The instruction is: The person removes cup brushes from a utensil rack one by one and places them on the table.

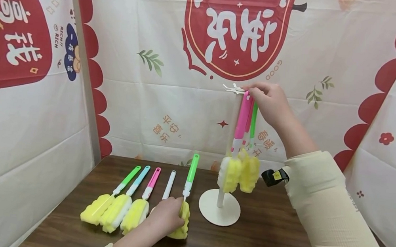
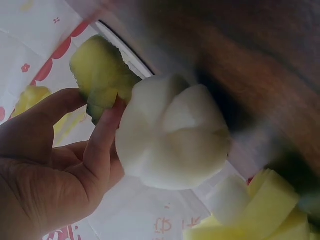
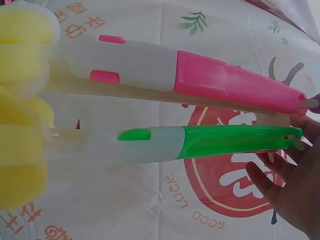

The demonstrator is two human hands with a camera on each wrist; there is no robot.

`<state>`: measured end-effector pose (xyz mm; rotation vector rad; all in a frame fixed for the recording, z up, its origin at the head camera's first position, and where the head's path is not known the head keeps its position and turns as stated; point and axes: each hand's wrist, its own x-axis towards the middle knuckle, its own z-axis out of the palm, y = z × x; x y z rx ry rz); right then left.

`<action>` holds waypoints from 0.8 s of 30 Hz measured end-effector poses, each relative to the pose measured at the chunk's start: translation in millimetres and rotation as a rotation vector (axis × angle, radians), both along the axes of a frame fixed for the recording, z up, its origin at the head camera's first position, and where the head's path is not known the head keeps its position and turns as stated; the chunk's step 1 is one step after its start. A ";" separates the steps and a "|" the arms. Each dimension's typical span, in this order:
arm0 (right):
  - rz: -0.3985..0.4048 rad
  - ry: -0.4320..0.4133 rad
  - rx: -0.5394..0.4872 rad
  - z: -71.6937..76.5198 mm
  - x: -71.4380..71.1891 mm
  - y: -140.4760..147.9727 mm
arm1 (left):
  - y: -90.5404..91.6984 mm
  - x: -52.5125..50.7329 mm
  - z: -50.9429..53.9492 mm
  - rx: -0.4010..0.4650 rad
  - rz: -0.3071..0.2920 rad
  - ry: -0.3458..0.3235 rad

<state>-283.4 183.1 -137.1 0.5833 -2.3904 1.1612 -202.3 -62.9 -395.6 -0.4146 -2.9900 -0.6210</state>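
Observation:
My left hand (image 1: 165, 218) pinches the yellow sponge (image 2: 102, 65) of a green-handled brush (image 1: 192, 172) at the right end of a row. In the left wrist view a white sponge end (image 2: 172, 132) is in front of the fingers. Up at the white stand's (image 1: 218, 213) top, my right hand (image 1: 269, 102) touches the hooks beside a hanging pink-handled brush (image 1: 243, 116). The right wrist view shows the pink handle (image 3: 230, 80) and a green handle (image 3: 235, 141) on hooks, with no fingers closed round either; some fingers (image 3: 265, 182) extend beside them.
Left of my left hand lie brushes with a green handle (image 1: 129, 178), a blue handle (image 1: 139, 179), a pink handle (image 1: 153, 181) and a white handle (image 1: 169, 184), on the brown table (image 1: 262, 233). Behind hangs a printed white cloth (image 1: 186, 98).

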 end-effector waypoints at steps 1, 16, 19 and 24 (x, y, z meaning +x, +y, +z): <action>0.000 0.003 0.000 0.1 -0.2 0.1 | 0.1 -0.4 -0.4 -0.009 0.000 -0.001; 0.006 0.024 -0.033 -5.4 -3.4 -1.5 | 0.8 -3.5 -9.4 -0.070 0.003 -0.027; 0.009 0.033 -0.038 -6.2 -3.8 -1.7 | 2.2 -3.0 -9.2 -0.070 0.002 -0.020; 0.005 0.043 -0.037 -7.0 -3.1 -2.1 | 4.1 -4.5 -9.5 -0.070 0.013 -0.029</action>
